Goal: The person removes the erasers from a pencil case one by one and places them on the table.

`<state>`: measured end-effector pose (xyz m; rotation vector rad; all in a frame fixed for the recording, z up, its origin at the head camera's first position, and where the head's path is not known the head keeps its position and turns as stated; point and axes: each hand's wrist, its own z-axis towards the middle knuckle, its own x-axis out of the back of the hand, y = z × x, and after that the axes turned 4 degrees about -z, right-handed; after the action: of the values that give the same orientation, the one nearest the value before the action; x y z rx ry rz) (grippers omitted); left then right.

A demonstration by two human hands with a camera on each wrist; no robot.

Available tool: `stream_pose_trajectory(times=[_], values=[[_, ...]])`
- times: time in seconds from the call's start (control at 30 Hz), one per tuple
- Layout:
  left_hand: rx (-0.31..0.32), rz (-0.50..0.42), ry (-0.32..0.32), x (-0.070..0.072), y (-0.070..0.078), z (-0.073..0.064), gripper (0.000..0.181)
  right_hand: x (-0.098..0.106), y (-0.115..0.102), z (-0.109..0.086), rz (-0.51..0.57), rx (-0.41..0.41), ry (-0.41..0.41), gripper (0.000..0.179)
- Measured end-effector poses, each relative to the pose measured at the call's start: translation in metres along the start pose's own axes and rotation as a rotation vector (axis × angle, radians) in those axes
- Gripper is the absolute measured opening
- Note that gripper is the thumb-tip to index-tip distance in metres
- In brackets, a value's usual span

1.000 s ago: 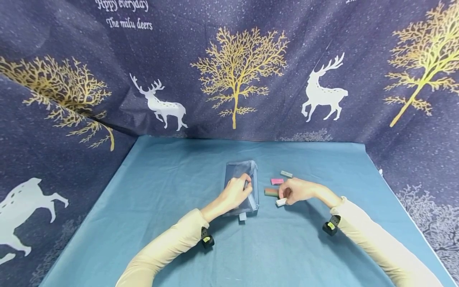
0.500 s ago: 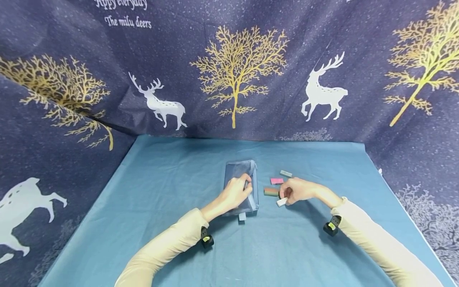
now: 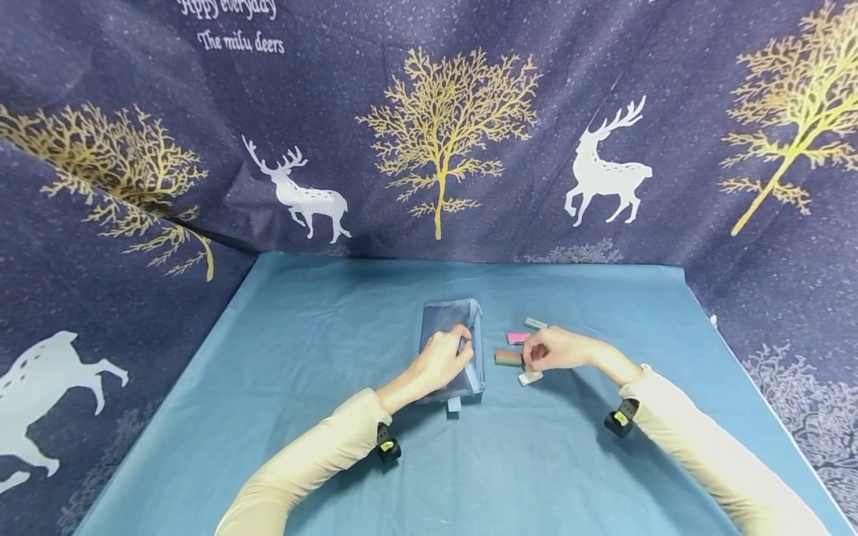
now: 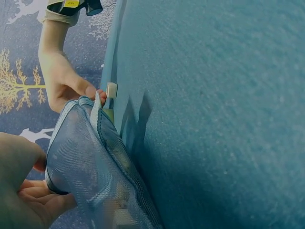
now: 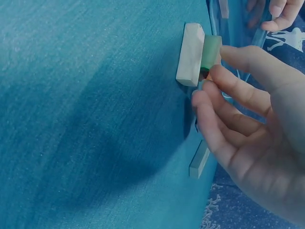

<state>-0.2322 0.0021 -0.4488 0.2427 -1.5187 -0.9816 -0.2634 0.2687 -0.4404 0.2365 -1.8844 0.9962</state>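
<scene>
Across the middle of a blue-green cloth (image 3: 322,357), I am watching two bare hands through the head camera; the left hand (image 3: 439,359) is gripping a blue mesh pouch (image 3: 445,316), with the thumb on one side of its edge and the fingers on the other, as the left wrist view is showing; the pouch is lying just left of a group of small blocks, its zipper (image 3: 479,346) running along the right side and a pale tab (image 3: 453,406) poking out at the near end; pale shapes are showing through the mesh, too dim for me to name.

Right of the pouch, the right hand (image 3: 553,350) is curving its fingers into a narrow pinching shape at the right end of a striped block (image 3: 508,358), green and orange-brown; I am finding thumb and fingertips close against that block in the right wrist view, but I cannot tell whether they are holding it; a white block (image 3: 529,379) is lying on the cloth just nearer than the fingers; a pink block (image 3: 518,339) is lying just beyond the striped one, and a pale green block (image 3: 535,324) is resting farther back.

Behind everything, a dark blue backdrop (image 3: 389,246) is hanging, printed with gold trees (image 3: 440,201) and white deer (image 3: 610,180).
</scene>
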Motion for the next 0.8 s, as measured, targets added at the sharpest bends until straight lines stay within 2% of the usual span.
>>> stream_pose_trajectory(times=[0.5,0.8], values=[[0.017,-0.008,-0.007,0.000,0.000,0.002,0.033,-0.002,0.004,0.011,-0.067,0.068,0.156,0.008],[0.026,-0.008,-0.001,0.001,0.001,0.002,0.033,-0.003,-0.004,0.015,-0.079,0.093,0.196,0.007]])
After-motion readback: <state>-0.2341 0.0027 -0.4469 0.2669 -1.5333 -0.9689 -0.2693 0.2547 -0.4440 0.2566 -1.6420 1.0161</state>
